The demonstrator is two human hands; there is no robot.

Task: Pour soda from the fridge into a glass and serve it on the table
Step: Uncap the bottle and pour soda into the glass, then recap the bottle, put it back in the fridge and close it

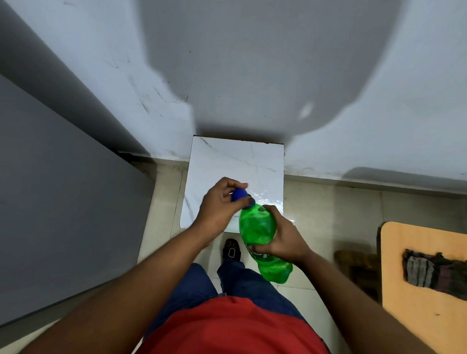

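At centre frame the left hand (221,203) pinches the blue cap (239,195), likely to twist it, while the right hand (283,237) clamps the green bottle (259,230), tilted, to brace it. The table (429,310) sits lower right; no glass shows.

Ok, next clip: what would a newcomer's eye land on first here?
The bright green plastic soda bottle at centre, tilted and held mid-air by the right hand in a closed grip. The left hand pinches its blue screw cap. Off to the right, a dark striped cloth lies on a light wooden table.
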